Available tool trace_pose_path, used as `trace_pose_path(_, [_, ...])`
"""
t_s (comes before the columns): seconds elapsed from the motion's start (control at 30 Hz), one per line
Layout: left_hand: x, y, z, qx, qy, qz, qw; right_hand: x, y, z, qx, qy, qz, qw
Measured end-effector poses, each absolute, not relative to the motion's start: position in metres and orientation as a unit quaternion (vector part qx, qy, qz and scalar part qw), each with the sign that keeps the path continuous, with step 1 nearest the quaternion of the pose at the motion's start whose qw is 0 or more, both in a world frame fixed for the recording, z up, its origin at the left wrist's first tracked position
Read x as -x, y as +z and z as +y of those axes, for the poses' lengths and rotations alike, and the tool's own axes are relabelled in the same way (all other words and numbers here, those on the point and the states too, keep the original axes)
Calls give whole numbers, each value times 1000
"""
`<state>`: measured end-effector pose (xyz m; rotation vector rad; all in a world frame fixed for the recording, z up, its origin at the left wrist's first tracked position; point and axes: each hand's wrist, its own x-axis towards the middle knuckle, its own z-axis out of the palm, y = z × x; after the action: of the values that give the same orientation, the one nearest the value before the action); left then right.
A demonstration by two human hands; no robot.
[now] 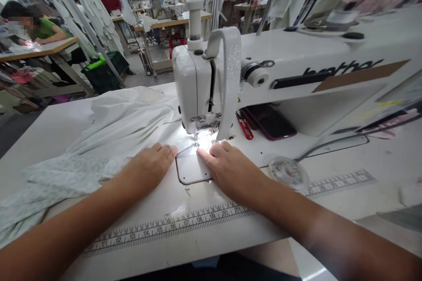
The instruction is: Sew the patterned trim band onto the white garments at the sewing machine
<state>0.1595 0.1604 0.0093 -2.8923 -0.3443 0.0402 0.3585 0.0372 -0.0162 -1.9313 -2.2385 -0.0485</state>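
Observation:
A white sewing machine (194, 79) stands over the table, its lamp lighting the needle area. Pale fabric (132, 112) spreads left of the machine, and one edge reaches the presser foot. My left hand (153, 164) lies on this fabric beside the metal needle plate (193, 169), fingers together and pressed down on the cloth. Just right of the foot is my right hand (229, 169), its index finger stretched to the fabric edge at the needle and the other fingers curled. What may lie under the curled fingers is hidden.
Red thread snips (244, 126) and a dark phone (272, 122) lie under the machine arm. A clear round bobbin case (288, 173) is near my right forearm. A printed ruler (198, 221) runs along the front edge. Another person works at the far left.

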Motion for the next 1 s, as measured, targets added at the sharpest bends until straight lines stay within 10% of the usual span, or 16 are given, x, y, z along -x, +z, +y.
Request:
trace_pose_path(0.63, [-208,15,204,997,-2,72,40,-348,-25,48,619,-38,-777,108])
trace_pose_path(1.0, [-208,-16,119,974,-75,-191,91,-363,-19,30,641,-7,-757,122])
